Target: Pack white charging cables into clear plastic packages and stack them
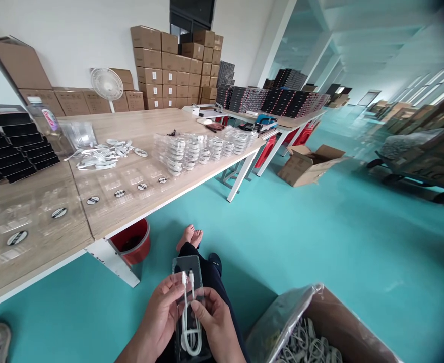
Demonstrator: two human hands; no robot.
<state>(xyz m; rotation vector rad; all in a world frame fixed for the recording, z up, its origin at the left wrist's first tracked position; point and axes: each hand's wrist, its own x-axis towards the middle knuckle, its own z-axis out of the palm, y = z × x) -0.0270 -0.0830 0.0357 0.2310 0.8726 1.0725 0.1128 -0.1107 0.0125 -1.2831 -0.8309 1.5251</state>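
Note:
A looped white charging cable point(196, 347) lies over a clear plastic blister tray point(181, 263) on my lap, its two connectors pointing away from me. My left hand point(160, 311) is closed at the left edge, thumb and forefinger pinching the cable near one connector. From the right, my right hand point(218, 318) presses its thumb on the cable, with the fingers behind the tray's edge. On my right, a lined carton point(352, 317) holds many loose white cables point(307, 345).
The long wooden table point(146, 118) carries a pile of white cables point(106, 153), stacked clear packages point(202, 148), open blisters with round labels point(119, 193) and black boxes point(17, 143). Below stands a red bucket point(140, 247). An open carton point(307, 166) sits on the floor.

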